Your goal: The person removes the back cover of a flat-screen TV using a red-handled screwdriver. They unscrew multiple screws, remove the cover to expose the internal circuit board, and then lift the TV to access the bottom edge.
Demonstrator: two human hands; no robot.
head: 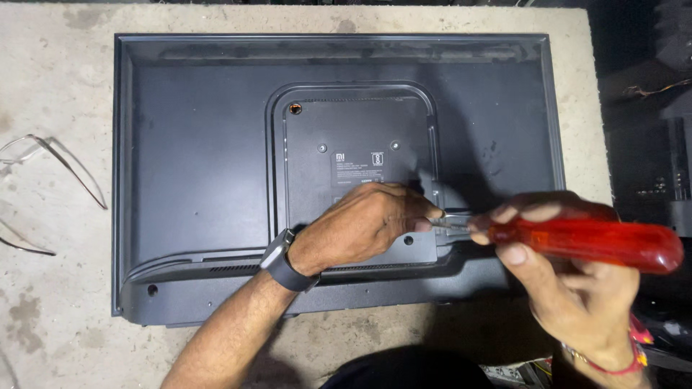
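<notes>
The screwdriver [577,241] is in my right hand [577,288]. It has a fat red handle, and my fingers are wrapped tight around it. Its thin metal tip points left, at the back of a flat TV [202,173]. The TV lies face down on a dusty grey table [58,86].

My left hand [360,223] rests on the raised square cover [360,144] in the middle of the TV back. Its fingers are pinched together right at the metal tip, holding it steady. I wear a dark watch [287,261] on that wrist.

I think I am at the step of setting the tip into a screw at the cover's right edge. I cannot see the screw itself. Next I would need the tip to sit straight in the screw, and then a firm, slow turn so it does not slip.

Some bent wire [65,173] lies on the table, well away to the left.
</notes>
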